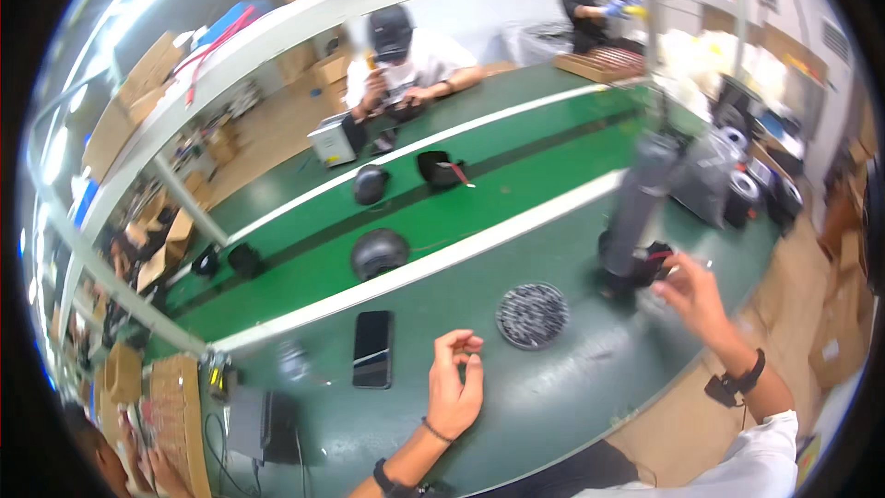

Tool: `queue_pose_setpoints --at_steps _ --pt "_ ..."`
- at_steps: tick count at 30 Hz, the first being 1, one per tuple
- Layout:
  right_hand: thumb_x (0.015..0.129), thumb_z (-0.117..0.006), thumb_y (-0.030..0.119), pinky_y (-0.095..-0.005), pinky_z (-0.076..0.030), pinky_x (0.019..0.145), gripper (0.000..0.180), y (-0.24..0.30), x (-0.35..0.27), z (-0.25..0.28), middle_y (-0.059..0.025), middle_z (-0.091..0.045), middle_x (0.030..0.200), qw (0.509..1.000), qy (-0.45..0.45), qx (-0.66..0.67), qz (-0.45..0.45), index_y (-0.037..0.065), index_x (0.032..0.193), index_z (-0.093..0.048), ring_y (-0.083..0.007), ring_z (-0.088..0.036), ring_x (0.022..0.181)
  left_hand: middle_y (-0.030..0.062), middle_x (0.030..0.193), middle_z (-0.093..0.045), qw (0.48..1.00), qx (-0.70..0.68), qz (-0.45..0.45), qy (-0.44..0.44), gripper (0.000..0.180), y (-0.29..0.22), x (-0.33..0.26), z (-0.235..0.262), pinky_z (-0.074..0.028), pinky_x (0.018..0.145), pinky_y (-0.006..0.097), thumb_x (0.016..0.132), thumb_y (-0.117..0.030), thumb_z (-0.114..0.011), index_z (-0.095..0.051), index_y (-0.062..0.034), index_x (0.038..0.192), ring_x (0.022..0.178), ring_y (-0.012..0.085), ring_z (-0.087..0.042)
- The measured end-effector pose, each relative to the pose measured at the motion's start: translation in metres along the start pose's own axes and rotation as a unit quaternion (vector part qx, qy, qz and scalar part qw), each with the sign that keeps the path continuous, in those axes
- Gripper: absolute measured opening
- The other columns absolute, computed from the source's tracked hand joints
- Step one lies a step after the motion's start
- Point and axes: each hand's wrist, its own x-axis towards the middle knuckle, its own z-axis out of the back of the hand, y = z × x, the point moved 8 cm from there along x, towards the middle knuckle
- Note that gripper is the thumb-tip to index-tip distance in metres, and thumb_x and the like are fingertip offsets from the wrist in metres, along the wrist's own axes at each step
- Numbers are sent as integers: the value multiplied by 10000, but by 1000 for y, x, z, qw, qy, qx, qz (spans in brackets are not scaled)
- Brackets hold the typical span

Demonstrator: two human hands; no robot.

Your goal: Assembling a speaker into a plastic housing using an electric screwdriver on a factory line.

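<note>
My left hand (455, 385) hovers above the green bench with its fingers loosely curled, a gap before the thumb, and nothing visible in it. Just right of it lies a round dish (532, 315) full of small dark pieces. Over on the right, my right hand (693, 297) has thumb and fingers drawn together in a pinch; what they hold, if anything, is too blurred to name. Close by those fingertips is a dark part with a bit of red (658, 254), at the foot of an upright dark grey cylindrical device (638, 198).
A black phone (372, 350) lies left of my left hand. A dark box with cables (263, 424) sits near left. Black rounded housings (380, 254) rest on the green conveyor belt (498, 207). One co-worker (406, 65) sits opposite; another's hands (152, 456) show lower left.
</note>
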Motion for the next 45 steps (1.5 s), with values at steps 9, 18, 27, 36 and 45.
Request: queue_pose_setpoints --at_steps 9,18,27,36,45 --pt "797 -809 124 -341 -580 628 380 86 -181 -37 -151 -699 841 997 61 39 25 7 1102 -615 -245 -722 707 209 1512 -305 954 -138 159 212 635 -69 -136 -102 -424 1057 392 991 -45 -526 -173 14 1516 1311 276 -469" --pt "916 -684 169 -404 -552 855 721 166 -196 -138 -213 -649 1079 924 285 185 175 -25 1500 -307 -327 -670 931 234 1451 -455 982 -102 152 34 439 -37 -104 -29 -378 1097 358 1013 -53 -486 -338 34 1417 1358 270 -444" --pt "773 -822 133 -303 -515 562 243 159 -88 -102 -33 -678 726 908 260 198 264 67 989 -731 -166 -641 589 173 1241 -637 969 -84 205 110 222 -35 -60 13 -465 1016 318 1011 -21 -482 -537 75 1204 1150 189 -603" --pt "658 -858 229 -377 -457 793 359 171 -42 -162 -93 -520 1080 892 307 -19 332 25 902 -691 -265 -511 950 180 1201 -644 971 -49 149 179 225 -18 -22 18 -508 970 357 1011 -52 -496 -547 48 1206 1125 216 -627" --pt "591 -878 216 -366 -456 764 402 167 -48 -169 -87 -550 1122 902 297 -29 311 31 894 -690 -260 -517 934 218 1449 -447 942 -214 183 184 483 18 -41 -4 -366 1123 397 1079 -367 -309 -436 24 1334 1326 252 -470"
